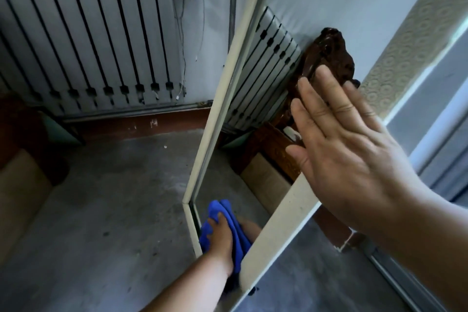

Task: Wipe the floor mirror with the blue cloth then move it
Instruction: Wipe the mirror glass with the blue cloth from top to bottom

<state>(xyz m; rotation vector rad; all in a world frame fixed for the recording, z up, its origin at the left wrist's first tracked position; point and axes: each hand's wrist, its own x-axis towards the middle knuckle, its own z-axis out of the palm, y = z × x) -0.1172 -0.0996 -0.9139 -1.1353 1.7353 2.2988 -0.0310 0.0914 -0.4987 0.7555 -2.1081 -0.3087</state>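
Head view, single frame

- Floor mirror (222, 88): cream frame, stands on its bottom edge on the grey concrete floor (114, 197), tilted, glass facing the person.
- Left hand (220, 234): low on the mirror, on the glass just inside the bottom-left corner of the frame. Fingers are curled round the bunched blue cloth (217, 208), so the grip is closed on the cloth. The cloth lies against the glass, spilling above and beside the fingers, and its lower fold hangs toward the bottom rail of the frame. A partial reflection of this hand shows in the glass right beside it.
- Right hand (347, 149): higher up, at the mirror's right side. Fingers are straight and held close together, holding nothing, with the palm turned toward the mirror. The heel of the hand sits over the right rail of the frame and the fingertips reach over the glass. Cannot tell whether the fingertips actually touch it.
- In the glass: a slanted reflection of the radiator and some dark carved wood, the latter partly hidden by the right hand.
- Left of and behind the mirror: white radiator (88, 33) with dark vertical slots on the wall, a grey pipe (233, 7) running down just beside the mirror's left rail, thin cables (181, 33) hanging between radiator and pipe, and a brown skirting board (152, 121) along the wall's foot
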